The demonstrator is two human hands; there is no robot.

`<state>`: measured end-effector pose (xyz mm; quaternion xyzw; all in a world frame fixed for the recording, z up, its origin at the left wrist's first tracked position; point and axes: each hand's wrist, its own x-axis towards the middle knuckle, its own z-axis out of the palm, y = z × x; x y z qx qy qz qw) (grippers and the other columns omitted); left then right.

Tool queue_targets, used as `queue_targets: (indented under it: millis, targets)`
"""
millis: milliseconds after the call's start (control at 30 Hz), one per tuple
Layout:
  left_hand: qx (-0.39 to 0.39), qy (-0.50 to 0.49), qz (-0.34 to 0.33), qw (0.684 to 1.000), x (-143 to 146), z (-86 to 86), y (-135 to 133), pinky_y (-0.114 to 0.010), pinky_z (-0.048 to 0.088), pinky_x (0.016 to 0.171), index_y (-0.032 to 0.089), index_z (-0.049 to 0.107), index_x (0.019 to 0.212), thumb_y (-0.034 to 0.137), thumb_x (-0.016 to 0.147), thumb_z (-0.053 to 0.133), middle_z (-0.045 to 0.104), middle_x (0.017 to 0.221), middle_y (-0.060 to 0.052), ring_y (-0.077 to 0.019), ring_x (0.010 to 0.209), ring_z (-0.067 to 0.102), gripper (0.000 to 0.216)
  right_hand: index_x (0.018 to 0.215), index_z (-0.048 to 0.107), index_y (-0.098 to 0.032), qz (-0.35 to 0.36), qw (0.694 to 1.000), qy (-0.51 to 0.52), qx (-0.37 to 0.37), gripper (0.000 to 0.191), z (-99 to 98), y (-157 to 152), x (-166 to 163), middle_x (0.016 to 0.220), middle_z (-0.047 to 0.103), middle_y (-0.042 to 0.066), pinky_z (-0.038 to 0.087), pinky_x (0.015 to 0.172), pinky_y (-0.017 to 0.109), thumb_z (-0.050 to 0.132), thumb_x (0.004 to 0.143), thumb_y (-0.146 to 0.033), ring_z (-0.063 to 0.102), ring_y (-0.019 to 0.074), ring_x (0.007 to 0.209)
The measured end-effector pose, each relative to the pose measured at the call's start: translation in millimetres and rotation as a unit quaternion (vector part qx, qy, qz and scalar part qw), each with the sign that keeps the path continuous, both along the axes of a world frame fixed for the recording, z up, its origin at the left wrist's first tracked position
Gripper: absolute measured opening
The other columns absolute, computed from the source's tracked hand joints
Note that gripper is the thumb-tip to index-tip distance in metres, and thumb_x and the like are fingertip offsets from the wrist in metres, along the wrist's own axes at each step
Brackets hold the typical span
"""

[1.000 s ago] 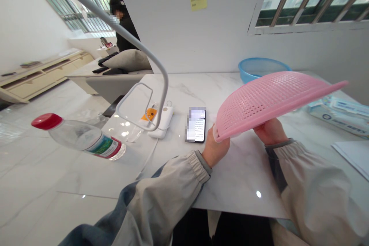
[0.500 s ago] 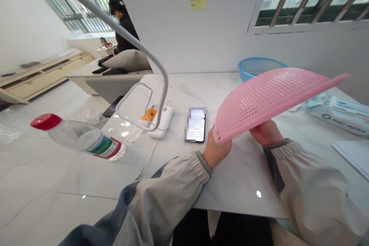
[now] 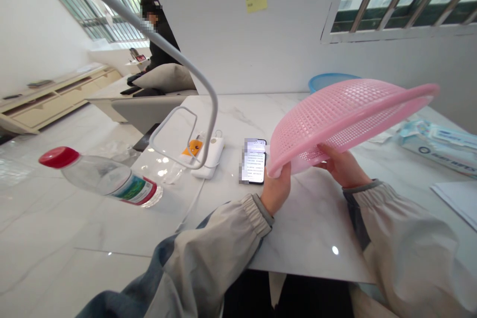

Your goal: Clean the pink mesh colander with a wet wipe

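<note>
I hold a pink perforated plastic basket (image 3: 346, 109) upside down above the white marble table (image 3: 309, 228), its far edge tilted up. My left hand (image 3: 276, 190) grips its near rim at the left. My right hand (image 3: 341, 166) is under the basket, fingers against its inner side. A blue plastic basin (image 3: 323, 81) stands behind the basket, mostly hidden by it. A phone (image 3: 254, 160) with a lit screen lies just left of my left hand.
A water bottle with a red cap (image 3: 102, 176) stands at the left. A white lamp arm with a ring (image 3: 175, 134) curves over a white charger (image 3: 208, 154). A tissue pack (image 3: 436, 146) and paper (image 3: 456, 198) lie at the right. A person (image 3: 158, 35) sits far behind.
The basket has risen and shifted slightly left, its open underside turning more toward me. My right hand's fingers have moved further in beneath it.
</note>
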<state>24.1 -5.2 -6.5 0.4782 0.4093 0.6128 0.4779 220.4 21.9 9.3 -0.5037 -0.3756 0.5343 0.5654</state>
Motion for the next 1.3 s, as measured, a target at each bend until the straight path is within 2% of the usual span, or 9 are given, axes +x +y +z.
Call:
queue_targets:
  millis: [100, 200, 400, 567, 667, 767, 933, 1067, 1300]
  targets:
    - [-0.018, -0.029, 0.008, 0.999, 1, -8.7, 2, -0.049, 0.037, 0.134, 0.022, 0.073, 0.133, 0.046, 0.097, 0.074, 0.071, 0.147, -0.010, -0.0308, 0.151, 0.056, 0.043, 0.101, 0.076, -0.021, 0.075, 0.994, -0.056, -0.057, 0.062, -2.0, 0, 10, 0.099, 0.076, 0.008, 0.066, 0.062, 0.031, 0.098, 0.068, -0.068, 0.073, 0.0206, 0.080]
    - [-0.036, -0.050, 0.018, 0.998, 2, -15.2, 3, -0.050, 0.038, 0.132, 0.022, 0.073, 0.134, 0.047, 0.096, 0.075, 0.071, 0.145, -0.010, -0.0304, 0.145, 0.060, 0.046, 0.085, 0.072, -0.016, 0.256, 0.956, -0.083, -0.119, 0.069, -6.3, -2, 14, 0.072, 0.069, 0.006, 0.052, 0.043, 0.023, 0.089, 0.070, -0.081, 0.062, 0.0137, 0.055]
    - [-0.088, -0.110, 0.013, 0.990, 5, -6.1, -2, -0.041, 0.057, 0.110, 0.020, 0.075, 0.120, 0.048, 0.090, 0.081, 0.078, 0.123, -0.010, -0.0280, 0.123, 0.072, 0.042, 0.099, 0.075, -0.014, 0.443, 0.887, -0.036, -0.125, 0.065, -10.3, -16, -16, 0.060, 0.063, 0.000, 0.031, 0.032, 0.019, 0.079, 0.085, -0.077, 0.048, 0.0090, 0.039]
    - [-0.140, -0.119, -0.023, 0.983, 7, -1.0, -5, -0.034, 0.061, 0.072, 0.017, 0.072, 0.111, 0.059, 0.088, 0.080, 0.076, 0.092, -0.006, -0.0227, 0.079, 0.074, 0.048, 0.080, 0.069, -0.015, 0.359, 0.924, 0.034, -0.131, 0.067, -12.3, -22, -42, 0.061, 0.062, 0.001, 0.033, 0.032, 0.019, 0.080, 0.082, -0.082, 0.044, 0.0066, 0.037]
    - [-0.103, -0.080, 0.001, 0.991, 6, -7.1, -2, -0.038, 0.061, 0.086, 0.018, 0.073, 0.101, 0.057, 0.093, 0.076, 0.075, 0.088, -0.005, -0.0227, 0.083, 0.074, 0.040, 0.073, 0.066, -0.016, 0.291, 0.948, 0.054, -0.118, 0.066, -11.6, -21, -45, 0.061, 0.060, 0.001, 0.040, 0.036, 0.019, 0.086, 0.078, -0.078, 0.047, 0.0071, 0.042]
    - [-0.068, -0.074, 0.020, 0.995, 5, -12.0, 2, -0.044, 0.053, 0.114, 0.019, 0.075, 0.109, 0.054, 0.093, 0.077, 0.079, 0.111, -0.009, -0.0285, 0.118, 0.073, 0.038, 0.081, 0.070, -0.017, 0.200, 0.974, 0.060, -0.092, 0.055, -10.4, -17, -41, 0.065, 0.064, 0.001, 0.048, 0.040, 0.020, 0.096, 0.075, -0.066, 0.052, 0.0088, 0.048]
    - [-0.049, -0.050, 0.017, 0.997, 4, -3.9, 1, -0.049, 0.040, 0.131, 0.022, 0.072, 0.131, 0.050, 0.095, 0.076, 0.072, 0.144, -0.011, -0.0311, 0.147, 0.059, 0.046, 0.109, 0.080, -0.025, 0.118, 0.990, 0.048, -0.068, 0.040, -9.5, -14, -35, 0.111, 0.078, 0.005, 0.067, 0.063, 0.024, 0.098, 0.079, -0.043, 0.074, 0.0178, 0.087]
    - [-0.040, -0.021, -0.008, 0.999, 3, 6.4, -3, -0.050, 0.043, 0.130, 0.019, 0.072, 0.131, 0.043, 0.093, 0.078, 0.074, 0.141, -0.013, -0.0310, 0.139, 0.066, 0.045, 0.118, 0.078, -0.029, 0.118, 0.989, 0.056, -0.065, 0.037, -8.4, -13, -32, 0.131, 0.076, 0.004, 0.071, 0.082, 0.033, 0.090, 0.085, -0.040, 0.075, 0.0244, 0.112]
    - [0.001, 0.010, -0.043, 0.999, -1, 8.3, 0, -0.048, 0.053, 0.118, 0.017, 0.072, 0.129, 0.041, 0.096, 0.074, 0.079, 0.123, -0.012, -0.0287, 0.119, 0.072, 0.041, 0.113, 0.079, -0.030, 0.052, 0.996, 0.001, -0.067, 0.036, -4.6, -2, 0, 0.129, 0.076, 0.004, 0.072, 0.083, 0.038, 0.092, 0.080, -0.037, 0.074, 0.0275, 0.114]
